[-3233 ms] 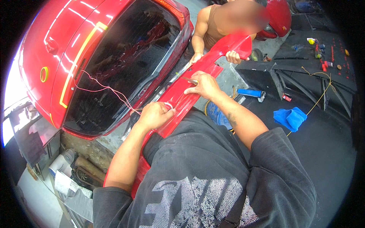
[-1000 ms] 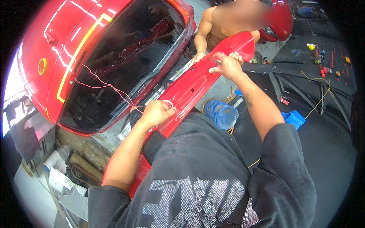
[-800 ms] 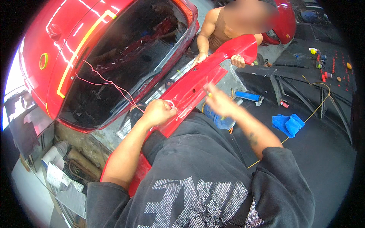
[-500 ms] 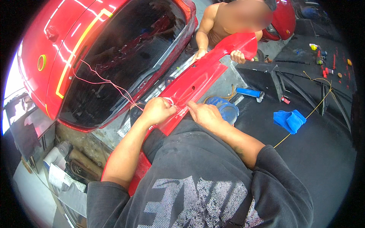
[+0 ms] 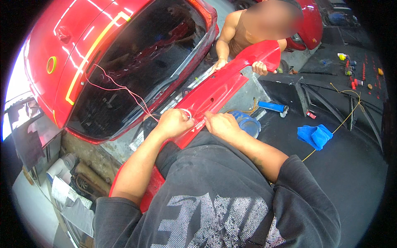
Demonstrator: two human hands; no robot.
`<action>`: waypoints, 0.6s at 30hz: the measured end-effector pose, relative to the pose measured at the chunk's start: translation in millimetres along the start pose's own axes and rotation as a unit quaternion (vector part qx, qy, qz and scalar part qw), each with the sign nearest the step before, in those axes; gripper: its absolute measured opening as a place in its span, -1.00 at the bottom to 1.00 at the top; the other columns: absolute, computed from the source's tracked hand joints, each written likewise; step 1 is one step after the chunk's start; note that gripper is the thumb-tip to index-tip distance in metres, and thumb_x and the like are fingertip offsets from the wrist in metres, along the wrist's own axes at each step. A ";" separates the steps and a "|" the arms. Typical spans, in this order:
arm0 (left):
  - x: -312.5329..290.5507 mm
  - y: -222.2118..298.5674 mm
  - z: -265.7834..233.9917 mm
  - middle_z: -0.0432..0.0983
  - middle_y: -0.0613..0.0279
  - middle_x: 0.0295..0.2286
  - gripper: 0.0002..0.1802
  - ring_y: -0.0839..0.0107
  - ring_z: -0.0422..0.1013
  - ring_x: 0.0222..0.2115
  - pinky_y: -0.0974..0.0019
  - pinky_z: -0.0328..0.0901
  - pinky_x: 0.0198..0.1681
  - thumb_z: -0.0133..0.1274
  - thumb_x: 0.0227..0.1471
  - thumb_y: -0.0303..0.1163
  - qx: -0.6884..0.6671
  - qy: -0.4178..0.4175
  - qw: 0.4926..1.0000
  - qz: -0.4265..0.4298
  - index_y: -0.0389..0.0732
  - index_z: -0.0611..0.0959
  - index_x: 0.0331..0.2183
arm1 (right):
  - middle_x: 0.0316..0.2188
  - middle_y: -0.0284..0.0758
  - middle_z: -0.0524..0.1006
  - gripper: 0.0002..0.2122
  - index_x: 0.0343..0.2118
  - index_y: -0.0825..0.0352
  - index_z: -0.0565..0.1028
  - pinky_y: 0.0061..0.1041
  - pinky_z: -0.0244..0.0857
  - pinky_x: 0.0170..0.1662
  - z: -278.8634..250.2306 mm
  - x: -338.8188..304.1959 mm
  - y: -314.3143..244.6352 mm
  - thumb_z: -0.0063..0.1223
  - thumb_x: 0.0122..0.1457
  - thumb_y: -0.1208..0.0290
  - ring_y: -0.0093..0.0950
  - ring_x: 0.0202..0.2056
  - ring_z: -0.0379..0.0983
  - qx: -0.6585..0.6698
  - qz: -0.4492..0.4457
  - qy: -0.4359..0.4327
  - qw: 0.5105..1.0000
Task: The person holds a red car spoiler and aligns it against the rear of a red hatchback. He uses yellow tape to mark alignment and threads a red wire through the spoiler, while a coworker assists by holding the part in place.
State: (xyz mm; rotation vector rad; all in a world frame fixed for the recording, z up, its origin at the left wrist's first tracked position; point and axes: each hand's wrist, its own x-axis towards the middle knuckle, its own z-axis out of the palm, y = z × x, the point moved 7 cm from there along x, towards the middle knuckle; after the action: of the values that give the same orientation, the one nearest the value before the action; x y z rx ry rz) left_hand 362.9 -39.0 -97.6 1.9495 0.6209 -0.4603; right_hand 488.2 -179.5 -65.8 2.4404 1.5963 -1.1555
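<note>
A long, glossy red car body panel (image 5: 215, 91) slants from my lap up to the far right, with holes along its middle. My left hand (image 5: 175, 122) is closed over its near part, fingers curled around a white ring-shaped roll (image 5: 187, 111), which looks like tape and is partly hidden. Close beside it, my right hand (image 5: 222, 125) pinches with thumb and forefinger at the panel's near right edge; whatever lies between the fingertips is too small to make out. A co-worker (image 5: 237, 35) across from me supports the far end with both hands.
At left stands a red car rear (image 5: 53, 91) with yellow-green masking tape, a tape roll (image 5: 51, 65) and pink wires (image 5: 124, 87). To the right are a blue-lidded tub (image 5: 248, 124), a blue cylindrical tool (image 5: 273, 108), a blue cloth (image 5: 315, 137) and a black metal frame (image 5: 306, 91).
The view has shifted slightly, moving the car and panel a little in the picture. Both my hands stay at nearly the same place on the panel, still closed.
</note>
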 end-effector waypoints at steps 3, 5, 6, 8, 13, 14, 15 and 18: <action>0.1 -2.4 0.1 0.36 -0.05 -0.70 -0.41 0.01 0.36 -0.66 -0.09 0.24 -0.45 0.30 0.08 -0.10 -0.024 0.019 0.999 0.019 -0.30 0.49 -0.74 | -0.55 0.01 0.65 -0.77 -0.04 0.31 0.52 0.16 0.53 -0.29 3.7 4.1 -2.9 0.02 0.42 0.27 0.06 -0.41 0.69 -0.026 -0.003 -0.007 1.000; 1.0 -3.8 0.4 0.29 -0.03 -0.71 -0.38 0.08 0.28 -0.71 -0.07 0.17 -0.50 0.32 0.09 -0.14 -0.036 0.026 0.999 0.028 -0.33 0.43 -0.75 | -0.55 0.01 0.64 -0.80 -0.08 0.31 0.49 0.17 0.52 -0.30 5.5 5.6 -2.2 0.02 0.41 0.28 0.07 -0.41 0.69 -0.022 0.000 -0.011 1.000; 2.0 -5.1 1.2 0.29 -0.03 -0.71 -0.38 0.08 0.28 -0.71 -0.07 0.17 -0.50 0.32 0.09 -0.14 -0.037 0.023 0.999 0.028 -0.33 0.43 -0.75 | -0.55 0.01 0.64 -0.81 -0.09 0.30 0.48 0.17 0.52 -0.31 8.0 6.2 -0.4 0.02 0.41 0.29 0.07 -0.41 0.69 -0.018 0.001 -0.010 1.000; 3.8 -5.1 0.0 0.28 -0.03 -0.71 -0.39 0.09 0.28 -0.71 -0.07 0.18 -0.50 0.32 0.08 -0.15 -0.037 0.020 0.999 0.033 -0.32 0.43 -0.75 | -0.56 0.02 0.64 -0.82 -0.11 0.30 0.47 0.17 0.51 -0.31 8.7 7.9 1.1 0.03 0.40 0.29 0.08 -0.40 0.68 -0.012 0.004 -0.006 1.000; 7.3 -4.3 -2.5 0.46 -0.08 -0.69 -0.43 -0.10 0.49 -0.59 -0.13 0.36 -0.37 0.27 0.06 -0.02 -0.018 -0.003 1.000 0.013 -0.27 0.59 -0.73 | -0.45 0.09 0.69 -0.75 -0.12 0.34 0.50 0.22 0.53 -0.24 2.8 8.7 -2.1 -0.16 0.45 0.27 0.13 -0.32 0.71 0.001 0.010 -0.030 1.000; 7.4 -3.9 -3.2 0.41 -0.06 -0.70 -0.43 -0.03 0.43 -0.63 -0.11 0.31 -0.41 0.28 0.07 -0.07 -0.024 0.003 1.000 0.016 -0.29 0.54 -0.74 | -0.45 0.09 0.69 -0.75 -0.12 0.34 0.50 0.21 0.54 -0.24 2.7 9.3 -2.2 -0.16 0.45 0.27 0.13 -0.32 0.71 -0.001 0.009 -0.029 1.000; 7.3 -3.6 -3.6 0.36 -0.04 -0.71 -0.42 0.04 0.36 -0.67 -0.10 0.25 -0.45 0.30 0.08 -0.12 -0.030 0.009 0.999 0.019 -0.30 0.49 -0.75 | -0.45 0.09 0.69 -0.74 -0.12 0.34 0.50 0.21 0.54 -0.24 2.6 10.1 -2.3 -0.16 0.46 0.27 0.12 -0.32 0.71 -0.002 0.009 -0.027 1.000; 10.7 -8.5 -2.7 0.41 -0.06 -0.70 -0.45 -0.02 0.42 -0.63 -0.11 0.30 -0.41 0.30 0.05 -0.09 -0.025 -0.003 1.000 -0.001 -0.29 0.54 -0.74 | -0.44 0.08 0.70 -0.75 -0.11 0.33 0.51 0.19 0.55 -0.24 3.4 12.8 -1.2 -0.16 0.46 0.27 0.10 -0.32 0.72 -0.005 0.011 -0.027 1.000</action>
State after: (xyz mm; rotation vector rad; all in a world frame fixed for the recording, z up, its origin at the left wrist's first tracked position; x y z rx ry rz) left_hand 366.4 -31.1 -108.5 1.8993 0.6249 -0.4467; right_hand 488.0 -170.0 -75.2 2.3918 1.5528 -1.1960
